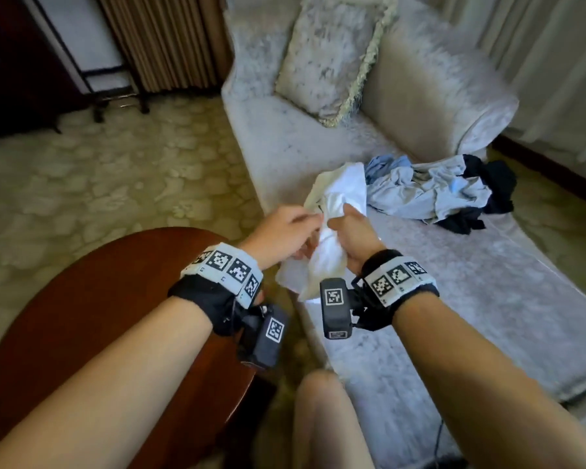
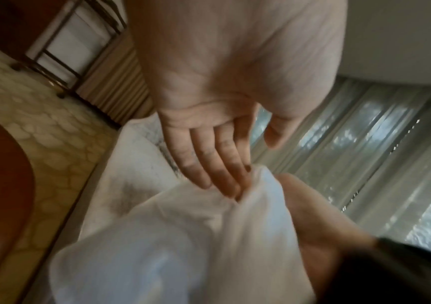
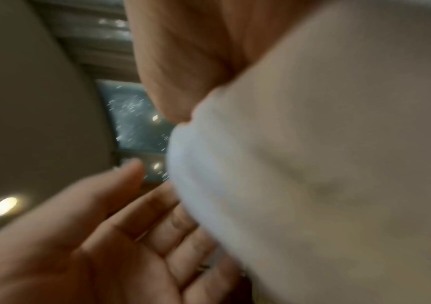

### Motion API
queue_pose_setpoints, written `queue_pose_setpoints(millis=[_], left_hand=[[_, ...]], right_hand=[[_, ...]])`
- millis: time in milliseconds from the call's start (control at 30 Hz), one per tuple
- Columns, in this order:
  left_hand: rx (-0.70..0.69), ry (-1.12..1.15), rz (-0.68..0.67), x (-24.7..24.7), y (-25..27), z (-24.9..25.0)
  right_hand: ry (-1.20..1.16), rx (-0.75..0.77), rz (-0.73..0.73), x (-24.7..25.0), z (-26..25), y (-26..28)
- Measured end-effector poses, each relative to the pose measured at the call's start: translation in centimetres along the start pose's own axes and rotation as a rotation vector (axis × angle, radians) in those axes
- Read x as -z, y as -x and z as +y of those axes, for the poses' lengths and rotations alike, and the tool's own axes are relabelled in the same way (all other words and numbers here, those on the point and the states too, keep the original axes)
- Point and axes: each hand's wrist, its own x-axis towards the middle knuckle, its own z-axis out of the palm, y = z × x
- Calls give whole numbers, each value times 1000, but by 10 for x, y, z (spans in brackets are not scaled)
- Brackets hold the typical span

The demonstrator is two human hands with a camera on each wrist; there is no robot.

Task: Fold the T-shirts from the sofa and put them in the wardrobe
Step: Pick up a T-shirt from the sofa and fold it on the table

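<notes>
A bunched white T-shirt (image 1: pixel 329 255) hangs in the air over the sofa's front edge. My right hand (image 1: pixel 352 231) grips its gathered middle, the cloth (image 3: pixel 313 164) filling the palm (image 3: pixel 178 61). My left hand (image 1: pixel 285 231) is just left of it. In the left wrist view its fingers (image 2: pixel 209 160) are straight, their tips touch the white fabric (image 2: pixel 183 236), and the thumb stands apart. More T-shirts lie crumpled on the sofa seat to the right: a light blue-grey heap (image 1: pixel 430 194) with a black garment (image 1: pixel 487 187) at its far side.
The pale velvet sofa (image 1: pixel 420 316) runs from front right to back, with a fringed cushion (image 1: pixel 329 55) at its far end. A round dark-wood table (image 1: pixel 82 299) stands under my left forearm. A black-framed rack (image 1: pixel 109 79) is at the back left on patterned carpet.
</notes>
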Motion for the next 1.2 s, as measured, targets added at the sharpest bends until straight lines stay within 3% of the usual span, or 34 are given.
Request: queue_pose_setpoints(millis=[100, 233, 300, 400, 533, 667, 800, 933, 1033, 1200], left_hand=[[-159, -53, 260, 39, 39, 5], [-296, -128, 381, 80, 84, 17], [-358, -110, 386, 100, 112, 23], [-397, -45, 215, 128, 165, 20], [-303, -151, 177, 143, 238, 12], [-53, 94, 129, 147, 291, 5], [-57, 150, 179, 154, 318, -22], [-125, 86, 114, 159, 331, -45], [-77, 10, 112, 156, 331, -43], [-98, -335, 317, 172, 329, -38]], right_hand=[[28, 234, -53, -24, -28, 64], [99, 482, -197, -59, -66, 126], [127, 549, -315, -81, -82, 156], [160, 644, -389, -111, -93, 192], [202, 687, -426, -145, -88, 213], [175, 711, -628, -178, -81, 240], [159, 708, -752, -200, -75, 254], [177, 712, -743, -207, -65, 248], [301, 767, -689, -201, -63, 247], [482, 846, -396, -175, -65, 238]])
